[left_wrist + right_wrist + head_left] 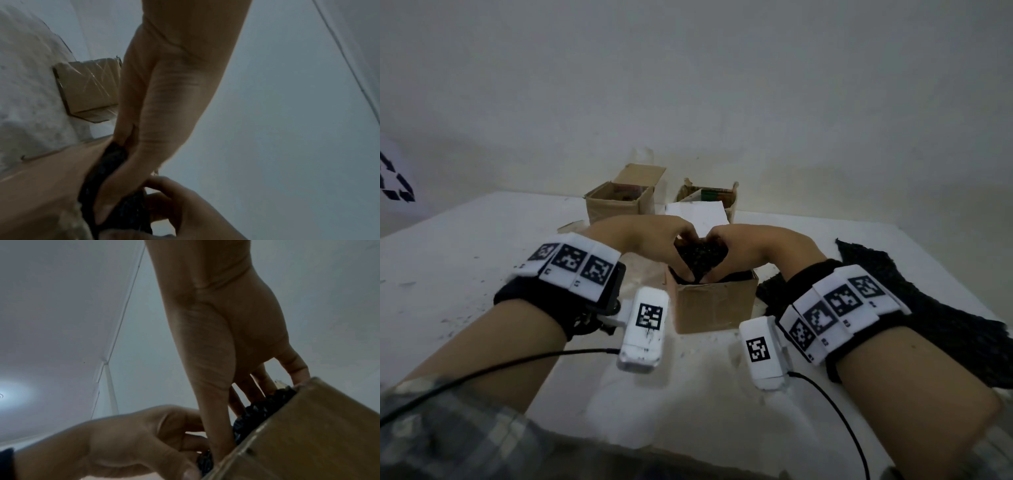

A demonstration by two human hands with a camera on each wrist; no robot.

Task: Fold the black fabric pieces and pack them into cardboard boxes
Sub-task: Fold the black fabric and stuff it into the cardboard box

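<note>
Hands (700,250) over white table (465,260), prob. dusty.

Black, knobbly-textured fabric piece (700,260) up top, plain brown cardboard box (714,306) under it. More black fabric (914,301) lies dark against the white, speckled desk (465,274). Two more brown boxes (619,200) at the back, pale grey wall (722,85) behind. White wrist bands (571,265) carry black-and-white square codes; the sleeve (448,438) is grey plaid.
</note>
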